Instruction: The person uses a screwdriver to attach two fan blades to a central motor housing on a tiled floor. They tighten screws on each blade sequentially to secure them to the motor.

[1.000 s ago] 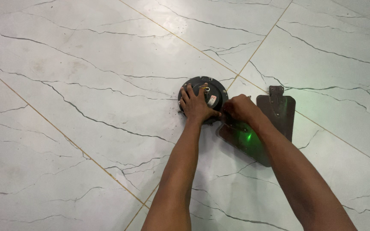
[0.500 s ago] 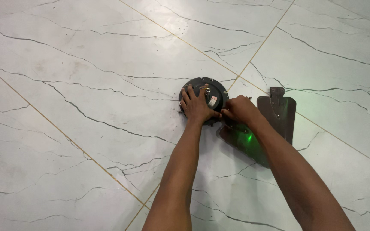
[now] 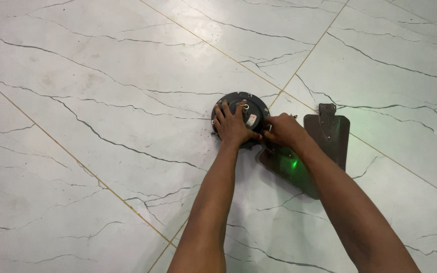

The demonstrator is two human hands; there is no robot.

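Our left hand has its fingers spread flat and pressed down on the round black motor housing, pinning it rather than gripping it. Our right hand is curled at the housing's right edge, fingertips pinched together at the spot where a fan blade meets the housing; whether they hold a small fastener or only the blade's bracket we cannot tell, since the knuckles hide it. The housing lies flat on the marbled white floor, close to a gold grout line, with a ring of small holes around its rim. The dark blade under our right wrist runs outward from the housing and carries a green spot of light. A second blade lies just beside it, apart from the housing, its metal bracket pointing away from us. We judge the housing heavy and rigid, steady under a flat palm and best lifted by its rim. The blades look thin, stiff and light, likely to bend if levered, so better taken near the bracket.
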